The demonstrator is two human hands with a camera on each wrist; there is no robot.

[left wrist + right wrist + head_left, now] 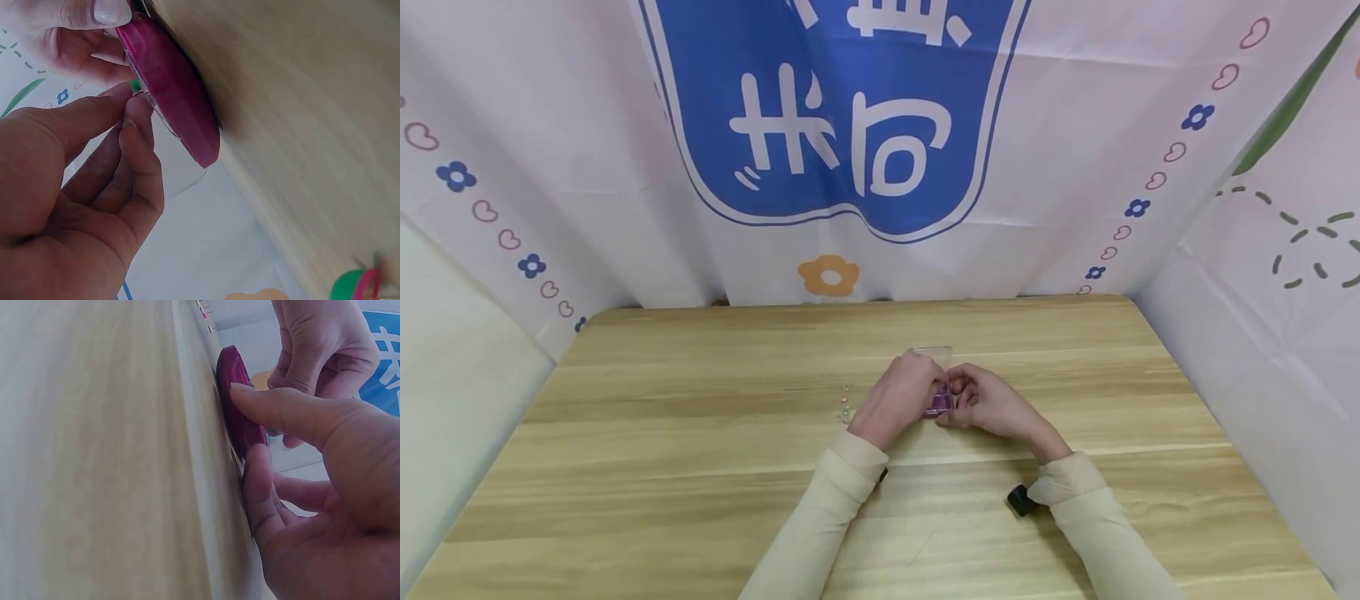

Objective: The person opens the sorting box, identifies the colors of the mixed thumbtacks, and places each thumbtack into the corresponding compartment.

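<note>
A small magenta case (172, 84) with a clear lid (934, 353) raised at its back sits on the wooden table. My right hand (992, 404) grips the case by its right end, thumb on the near side in the right wrist view. Over the case's inside, my left hand (901, 396) pinches a tiny green piece (135, 85) between thumb and fingertip; most of this piece is hidden by the fingers. In the head view the left hand covers the left part of the case.
Several tiny coloured trinkets (846, 408) lie in a row on the table (700, 467), left of the left hand. One green and pink trinket (359, 286) shows blurred in the left wrist view. A printed white cloth (1060, 167) hangs behind the table's back edge.
</note>
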